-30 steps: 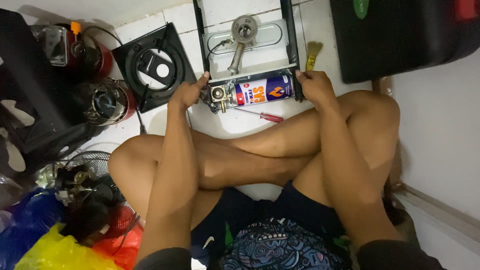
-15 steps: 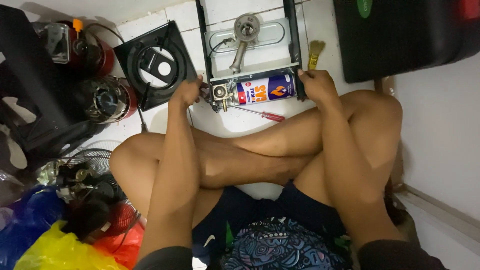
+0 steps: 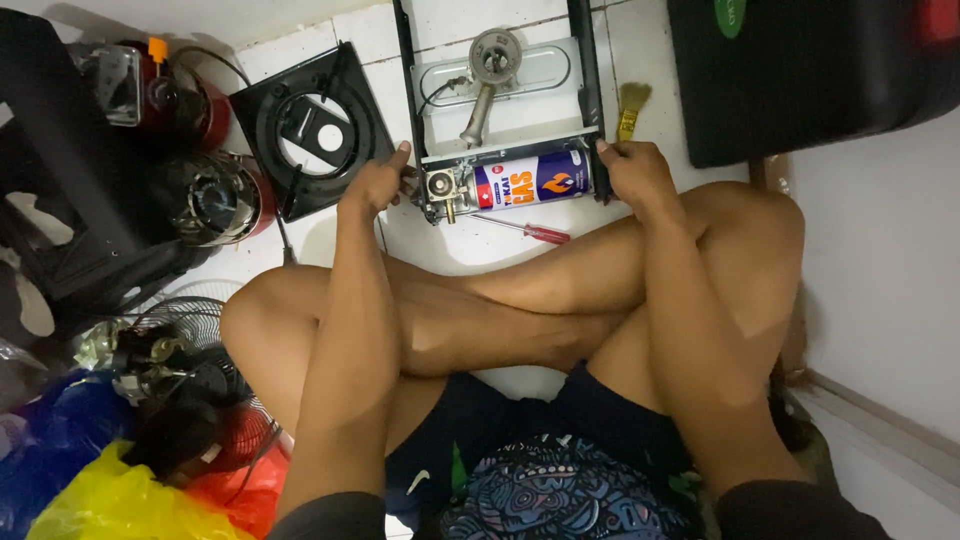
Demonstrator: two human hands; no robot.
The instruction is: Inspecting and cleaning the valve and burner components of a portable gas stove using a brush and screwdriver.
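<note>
A dismantled portable gas stove (image 3: 500, 110) lies on the white tiled floor (image 3: 440, 250) straight in front of the seated person, its top cover off so the inner tray shows. In the near end of the stove body a gas canister (image 3: 530, 180), blue and white with a red patch, lies on its side, its valve end pointing to the person's left toward a small metal regulator fitting (image 3: 440, 187). Farther in, the round burner head (image 3: 495, 52) sits on its slanted feed tube.

The left hand (image 3: 375, 185) is closed on the stove's left near corner, thumb up along the black frame rail. The right hand (image 3: 635, 170) is clamped on the right near corner, just beside the canister's base. The two hands are well apart, one at each side of the stove.

A red-handled screwdriver (image 3: 525, 230) lies on the floor just in front of the canister, between the stove and the person's crossed legs. A small yellow brush (image 3: 630, 105) lies beside the stove's right rail. To the left lies the black stove top plate (image 3: 315, 130) with its round opening, tilted. Beyond it stand a red pot-like appliance (image 3: 180, 95) and a dark round one (image 3: 215, 200). A large black case (image 3: 810, 70) sits at upper right. Lower left hold a fan grille (image 3: 190, 330) and coloured plastic bags (image 3: 90, 500).
</note>
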